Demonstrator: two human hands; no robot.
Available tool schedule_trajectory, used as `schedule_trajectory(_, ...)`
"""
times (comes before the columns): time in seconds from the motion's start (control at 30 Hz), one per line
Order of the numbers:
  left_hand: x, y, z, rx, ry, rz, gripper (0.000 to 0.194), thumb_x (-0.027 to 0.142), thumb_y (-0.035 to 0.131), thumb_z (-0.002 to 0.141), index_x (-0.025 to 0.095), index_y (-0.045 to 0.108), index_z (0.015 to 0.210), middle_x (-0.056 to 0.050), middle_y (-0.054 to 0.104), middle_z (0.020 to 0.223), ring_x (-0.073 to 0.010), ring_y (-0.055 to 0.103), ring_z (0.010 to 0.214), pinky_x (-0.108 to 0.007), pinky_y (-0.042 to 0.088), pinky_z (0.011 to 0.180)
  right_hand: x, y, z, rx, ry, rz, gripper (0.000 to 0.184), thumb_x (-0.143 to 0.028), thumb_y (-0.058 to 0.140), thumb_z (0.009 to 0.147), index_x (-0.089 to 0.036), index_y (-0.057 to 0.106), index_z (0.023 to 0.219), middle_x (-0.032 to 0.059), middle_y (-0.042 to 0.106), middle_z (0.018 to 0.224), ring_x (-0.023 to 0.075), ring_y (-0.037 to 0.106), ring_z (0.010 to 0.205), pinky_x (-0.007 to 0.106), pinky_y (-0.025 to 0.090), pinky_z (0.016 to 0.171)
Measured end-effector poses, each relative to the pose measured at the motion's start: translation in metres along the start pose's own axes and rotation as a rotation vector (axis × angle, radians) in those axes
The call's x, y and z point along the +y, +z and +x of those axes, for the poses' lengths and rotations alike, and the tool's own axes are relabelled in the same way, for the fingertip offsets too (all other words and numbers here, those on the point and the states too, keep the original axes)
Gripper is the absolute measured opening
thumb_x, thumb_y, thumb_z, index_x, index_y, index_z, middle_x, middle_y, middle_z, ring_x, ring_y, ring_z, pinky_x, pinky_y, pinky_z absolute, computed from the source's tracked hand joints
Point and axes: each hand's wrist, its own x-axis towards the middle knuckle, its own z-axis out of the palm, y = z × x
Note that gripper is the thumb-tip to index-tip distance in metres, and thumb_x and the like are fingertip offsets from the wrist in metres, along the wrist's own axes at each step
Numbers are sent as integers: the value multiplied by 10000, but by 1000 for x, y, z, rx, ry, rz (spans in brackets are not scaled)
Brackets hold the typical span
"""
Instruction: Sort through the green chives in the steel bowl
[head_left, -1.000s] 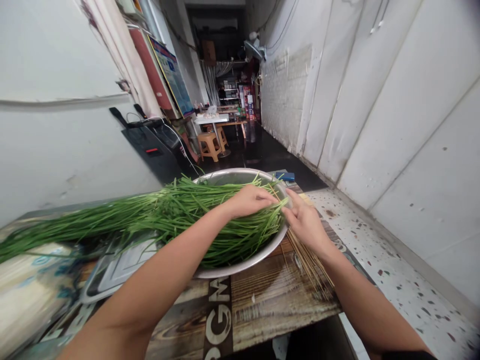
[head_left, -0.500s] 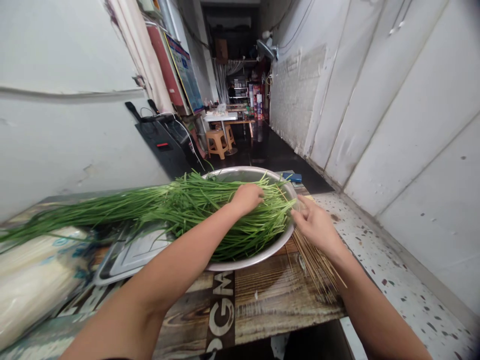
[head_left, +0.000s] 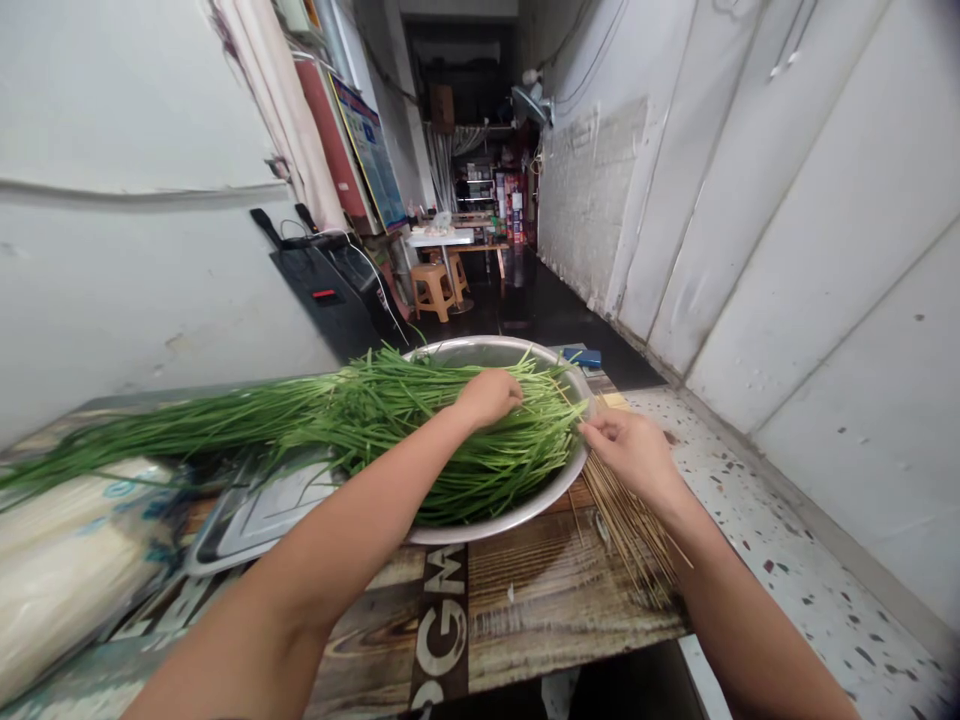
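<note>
1. Far left: plastic-wrapped pale package (head_left: 67,570), probably set aside to leave working room; blue print on the wrap too small to read.
2. From the left edge into the bowl: long green stalks (head_left: 187,425), draped over the rim, likely because too long to fit inside.
3. Partly beneath the stalks: flat pale tray (head_left: 262,520), perhaps kept near for easy reach.
4. Behind, on the left: blue poster (head_left: 371,150), writing not legible from here.
5. Near the front of the wood-patterned table (head_left: 540,600): sideways pale lettering, "GM" readable, another letter cut off at the edge.
6. Over the stalks: left hand (head_left: 491,395), fingers curled, probably to steady or part the bundle; grip hidden, so cannot tell.
7. Around most of the heap: metal bowl (head_left: 487,350), apparently to keep pale ends gathered.
8. At the bowl's right rim: right hand (head_left: 630,450), fingers narrow, thumb against forefinger by the pale ends; cannot tell what, if anything, between.
9. Beneath that wrist: thin brown sticks (head_left: 622,535), fanned beside the bowl, presumably for quick picking.
</note>
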Motion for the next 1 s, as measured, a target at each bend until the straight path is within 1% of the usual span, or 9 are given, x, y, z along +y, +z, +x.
schedule_trajectory(0.1, 1, -1, 1, 91, -46, -178, 133, 209, 597, 705, 199, 727, 681, -32, 712, 763, -170, 620, 747, -263, 441, 761, 0, 1, 0, -16, -56, 40, 239, -325, 506, 814, -201, 710, 812, 23, 710, 715, 162, 639, 653, 245, 453, 618)
schedule_trajectory(0.17, 4, -1, 1, 163, -124, -345, 149, 255, 607, 713, 176, 728, 747, -33, 715, 766, -159, 623, 724, -264, 453, 744, 0, 2, -1, -35, -104, 73, 267, -301, 468, 843, -210, 714, 886, 26, 718, 761, 172, 651, 712, 262, 471, 685)
schedule_trajectory(0.27, 14, 0, 0, 264, -247, -558, 223, 297, 632, 704, 129, 720, 820, -54, 714, 755, -153, 624, 700, -272, 471, 730, 0, 3, -1, -53, -126, 99, 289, -278, 440, 860, -221, 716, 924, 24, 718, 774, 182, 657, 748, 279, 482, 730)
schedule_trajectory(0.33, 22, 0, -2, 294, -281, -627, 244, 291, 646, 698, 115, 720, 850, -69, 719, 775, -152, 628, 699, -282, 481, 738, -1, 3, -2, -50, -129, 105, 292, -273, 441, 863, -224, 717, 944, 24, 720, 779, 187, 660, 761, 285, 487, 744)
schedule_trajectory(0.5, 34, 0, -5, 272, -242, -643, 238, 253, 658, 700, 136, 732, 893, -78, 729, 888, -173, 654, 799, -306, 487, 818, -1, 4, -1, -31, -144, 107, 284, -267, 452, 866, -241, 723, 945, 17, 731, 816, 190, 670, 781, 292, 495, 761)
schedule_trajectory(0.63, 32, 1, -4, 325, -273, -615, 237, 245, 658, 701, 128, 733, 893, -85, 728, 905, -186, 661, 836, -314, 485, 849, -1, 6, -1, -13, -150, 93, 276, -262, 466, 861, -244, 722, 962, 11, 736, 850, 189, 676, 789, 286, 502, 765)
schedule_trajectory(0.73, 30, 4, -3, 338, -265, -596, 219, 231, 656, 701, 132, 737, 878, -81, 730, 897, -186, 664, 836, -312, 487, 851, -1, 5, -2, -6, -154, 70, 272, -263, 465, 861, -240, 724, 939, 11, 736, 876, 186, 678, 802, 272, 503, 764)
schedule_trajectory(1.0, 32, 5, -3, 360, -263, -613, 216, 217, 655, 703, 128, 733, 884, -84, 729, 901, -186, 666, 830, -315, 489, 848, -1, 5, -2, -25, -163, 56, 279, -262, 443, 868, -229, 719, 844, 10, 726, 769, 183, 676, 768, 265, 496, 761)
